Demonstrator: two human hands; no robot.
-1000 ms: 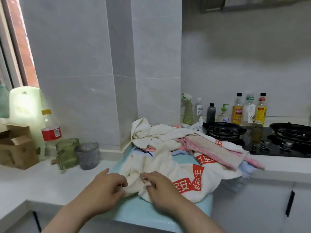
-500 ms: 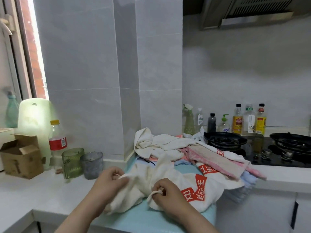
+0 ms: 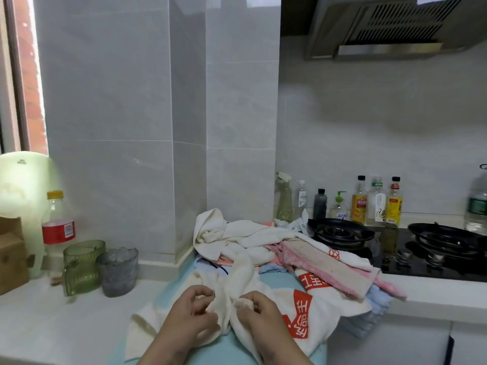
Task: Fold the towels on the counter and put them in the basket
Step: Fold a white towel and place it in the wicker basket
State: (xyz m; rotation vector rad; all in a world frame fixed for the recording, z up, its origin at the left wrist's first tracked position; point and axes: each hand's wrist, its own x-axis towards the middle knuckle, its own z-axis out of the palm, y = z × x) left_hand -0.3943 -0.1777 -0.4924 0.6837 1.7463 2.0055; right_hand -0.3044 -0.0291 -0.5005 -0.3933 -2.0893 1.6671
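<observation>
A cream towel [image 3: 237, 275] runs from the heap down to my hands at the counter's front edge. My left hand [image 3: 189, 317] pinches its edge with curled fingers; my right hand [image 3: 259, 321] grips a bunched part right beside it. Under them lies a white towel with red print [image 3: 303, 312] on a light-blue cloth [image 3: 274, 279]. Behind is a heap of towels [image 3: 253, 238]: cream, white, a pink and beige one [image 3: 324, 264], and a pale blue one [image 3: 374, 299] hanging over the edge. No basket is in view.
Left on the white counter [image 3: 66, 320] stand a green cup [image 3: 83, 267], a grey cup [image 3: 117, 271], a red-labelled bottle [image 3: 56, 225] and a cardboard box [image 3: 10, 254]. A gas hob [image 3: 390, 248] with two burners lies at right, bottles [image 3: 374, 201] lined up behind it.
My hands have drawn together on the cream towel, gathering it between them. The view has tilted upward, showing the range hood.
</observation>
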